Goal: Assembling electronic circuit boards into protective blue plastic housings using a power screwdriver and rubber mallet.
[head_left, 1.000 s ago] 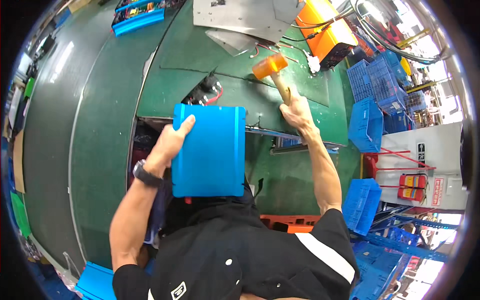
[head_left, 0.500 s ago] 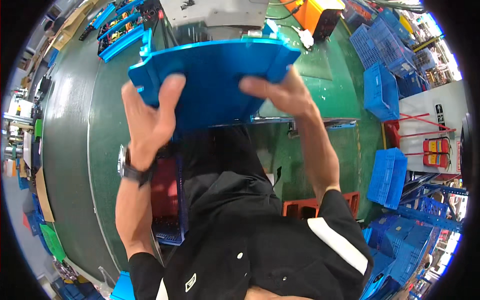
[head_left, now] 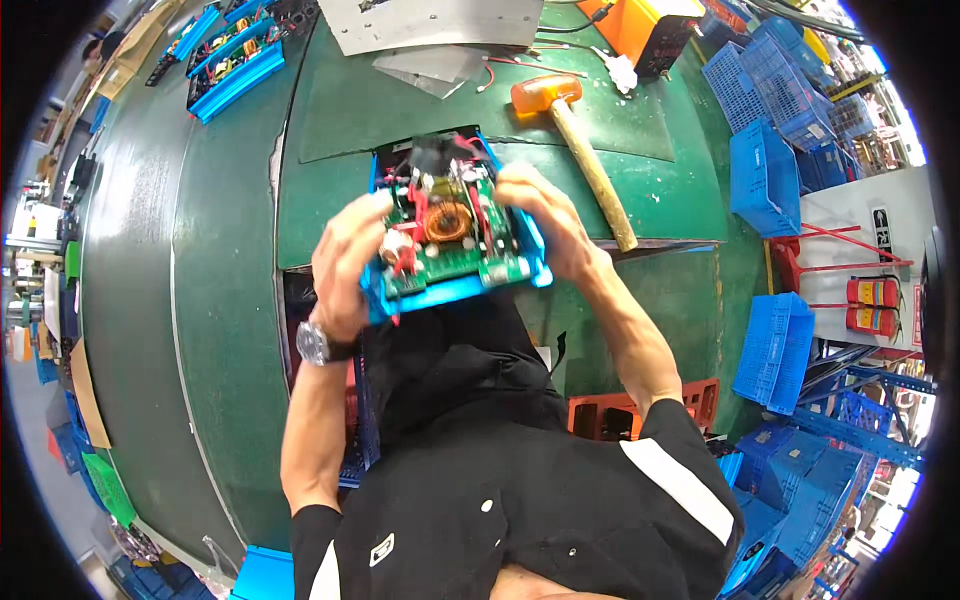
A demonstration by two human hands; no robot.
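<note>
Between my hands is a blue metal housing with a green circuit board (head_left: 440, 262), its electronics facing up. A copper-wound coil (head_left: 447, 222) sits mid-board, with red parts around it. My left hand (head_left: 347, 262) grips the left side wall, and my right hand (head_left: 552, 222) holds the right one. Both hands are closed on the housing, which is above the near edge of the green workbench (head_left: 330, 215). Dark parts at its far end are blurred. A mallet (head_left: 590, 165) with an orange head and wooden handle lies to the right of my right hand.
Behind the housing are a clear plastic sheet (head_left: 430, 68), a whitish metal box (head_left: 430, 25) and an orange-and-black device (head_left: 650, 35). More blue housings with electronics (head_left: 235, 80) stand at the far left. Blue crates (head_left: 765, 180) are stacked on the right.
The blue housing has turned from its plain blue underside to its open side with the circuit board, and come lower and nearer. The mallet and the plastic sheet now show.
</note>
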